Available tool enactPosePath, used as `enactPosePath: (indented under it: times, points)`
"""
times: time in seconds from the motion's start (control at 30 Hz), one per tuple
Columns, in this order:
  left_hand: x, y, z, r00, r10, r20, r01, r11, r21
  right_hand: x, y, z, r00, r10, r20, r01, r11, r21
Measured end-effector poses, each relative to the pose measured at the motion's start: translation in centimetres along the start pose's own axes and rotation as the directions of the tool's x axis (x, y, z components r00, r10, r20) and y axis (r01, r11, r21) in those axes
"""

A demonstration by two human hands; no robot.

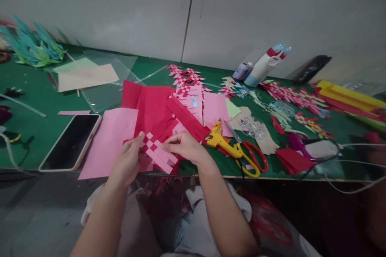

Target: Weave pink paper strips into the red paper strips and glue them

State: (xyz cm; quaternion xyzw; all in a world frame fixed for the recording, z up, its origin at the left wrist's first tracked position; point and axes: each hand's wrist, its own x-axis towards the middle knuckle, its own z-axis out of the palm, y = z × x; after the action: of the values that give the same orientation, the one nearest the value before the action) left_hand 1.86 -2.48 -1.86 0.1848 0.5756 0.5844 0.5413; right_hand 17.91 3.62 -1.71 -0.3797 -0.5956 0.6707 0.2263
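A woven piece of red and pink paper strips is held between my two hands over the front of the table. Its upper left part shows a checkered weave, and loose pink ends run down to the right. My left hand pinches its left side with the thumb on top. At the right side, my right hand has its fingertips closed on a pink strip end. Under and behind the weave lie red paper sheets, a pink sheet and a folded red strip.
A phone lies left of the pink sheet. To the right are a yellow glue gun and scissors. Finished woven pieces, a bottle and a can are farther back. Cables cross the right edge.
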Motion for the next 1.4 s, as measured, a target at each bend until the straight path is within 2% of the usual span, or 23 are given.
enactPosePath:
  times: [0.1,0.17,0.23,0.3,0.33,0.4,0.43,0.5,0.6,0.7,0.73,0.8,0.87,0.93,1.03,1.1,1.13,1.27,1.4]
  points:
    - [0.2,-0.1,-0.1,1.000,-0.012,-0.007,0.012,0.998,-0.066,0.0,0.0,-0.1,1.000,0.004,0.001,-0.003,1.000,-0.022]
    - [0.2,-0.1,-0.3,1.000,-0.018,0.003,0.018,1.000,-0.021,-0.1,0.0,-0.1,1.000,0.000,0.000,0.000,0.999,-0.047]
    - [0.1,0.0,-0.5,0.997,0.004,0.081,-0.011,0.997,0.081,-0.1,0.0,-0.1,1.000,-0.018,-0.003,0.018,0.998,-0.065]
    - [0.1,0.0,-0.7,0.986,0.042,0.163,-0.071,0.981,0.179,0.0,0.0,-0.1,0.999,-0.037,-0.012,0.036,0.996,-0.084]
    - [0.1,0.0,-0.8,0.983,0.080,0.167,-0.115,0.970,0.215,0.0,0.0,-0.1,0.999,-0.044,-0.027,0.041,0.994,-0.098]
    - [0.2,-0.1,-1.0,0.969,0.223,0.105,-0.244,0.929,0.278,0.1,0.0,-0.2,0.996,-0.058,-0.074,0.050,0.992,-0.117]
    - [0.3,-0.1,-1.0,0.944,0.325,0.062,-0.327,0.889,0.321,0.1,-0.1,-0.3,0.992,-0.072,-0.105,0.061,0.992,-0.109]
    - [0.5,-0.1,-1.1,0.849,0.529,0.023,-0.486,0.761,0.431,0.2,-0.2,-0.5,0.982,-0.103,-0.159,0.097,0.994,-0.044]
    - [0.4,0.2,-1.3,0.676,0.731,0.095,-0.649,0.529,0.546,0.2,-0.4,-0.9,0.975,-0.081,-0.205,0.104,0.989,0.103]
    - [0.2,0.6,-1.3,0.526,0.821,0.222,-0.762,0.339,0.552,0.1,-0.6,-1.1,0.973,-0.001,-0.229,0.052,0.975,0.218]
    - [0.1,0.7,-1.3,0.499,0.828,0.257,-0.780,0.300,0.549,0.1,-0.7,-1.2,0.973,0.008,-0.230,0.049,0.970,0.239]
    - [0.0,0.8,-1.1,0.479,0.828,0.292,-0.792,0.264,0.550,0.1,-0.7,-1.2,0.974,-0.017,-0.226,0.075,0.965,0.252]
    - [-0.1,0.7,-0.9,0.497,0.823,0.275,-0.782,0.287,0.553,0.2,-0.7,-1.2,0.961,-0.070,-0.267,0.134,0.964,0.232]
    - [-0.2,0.5,-0.7,0.552,0.806,0.211,-0.744,0.363,0.562,0.2,-0.7,-1.2,0.913,-0.153,-0.378,0.222,0.964,0.148]
    - [-0.2,0.1,-0.4,0.671,0.733,0.112,-0.654,0.514,0.555,-0.4,-1.2,-1.1,0.759,-0.340,-0.556,0.356,0.931,-0.082]
    - [-0.1,-0.1,-0.4,0.731,0.677,0.085,-0.611,0.593,0.524,-1.2,-1.7,-0.7,0.653,-0.487,-0.580,0.424,0.869,-0.254]
    - [-0.1,-0.1,-0.3,0.753,0.653,0.079,-0.595,0.625,0.506,-1.6,-2.0,-0.5,0.622,-0.553,-0.555,0.442,0.832,-0.335]
    - [-0.2,-0.1,-0.2,0.808,0.587,0.056,-0.542,0.703,0.461,-2.3,-2.7,0.3,0.582,-0.684,-0.439,0.423,0.716,-0.556]
    - [-0.3,0.0,0.0,0.820,0.570,0.048,-0.528,0.722,0.447,-1.9,-2.4,0.6,0.548,-0.715,-0.435,0.406,0.682,-0.608]
